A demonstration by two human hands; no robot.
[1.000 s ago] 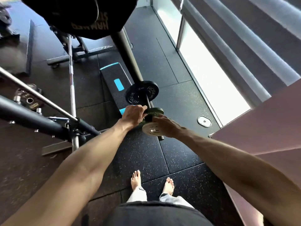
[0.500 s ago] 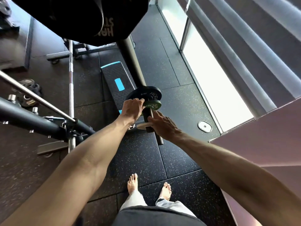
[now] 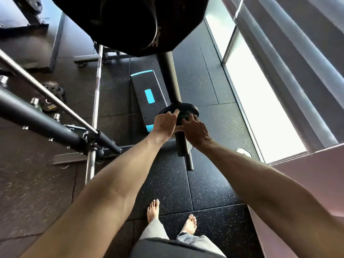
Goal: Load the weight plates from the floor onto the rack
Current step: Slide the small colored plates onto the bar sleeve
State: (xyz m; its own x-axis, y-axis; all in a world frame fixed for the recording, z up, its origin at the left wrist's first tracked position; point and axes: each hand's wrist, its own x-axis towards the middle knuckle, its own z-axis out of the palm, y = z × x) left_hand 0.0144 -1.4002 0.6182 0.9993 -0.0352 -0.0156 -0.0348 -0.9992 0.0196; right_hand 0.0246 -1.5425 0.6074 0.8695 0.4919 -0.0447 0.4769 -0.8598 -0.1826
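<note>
Speckled rubber floor [image 3: 214,183] lies under the rack, whose big plate [image 3: 121,25] hangs high on a long dark post [image 3: 172,81]. Lower on that post sit a black plate [image 3: 186,108] and a green plate [image 3: 184,116] against it. A pale plate [image 3: 178,129], mostly hidden, appears threaded nearest the free end, between the person's hands. Right hand [image 3: 195,128]: fingers spread flat on the plate faces, gripping nothing. Left hand [image 3: 164,122]: forefinger on the black plate's rim; whether the other fingers pinch the pale plate cannot be told. Step in hand, as judged: seat the pale plate against the stack. Push evenly from both sides, along the post's axis, so the bore does not tilt and bind. Keep fingertips clear of closing faces. One floor plate [image 3: 243,152] lies near the window, not yet loaded.
</note>
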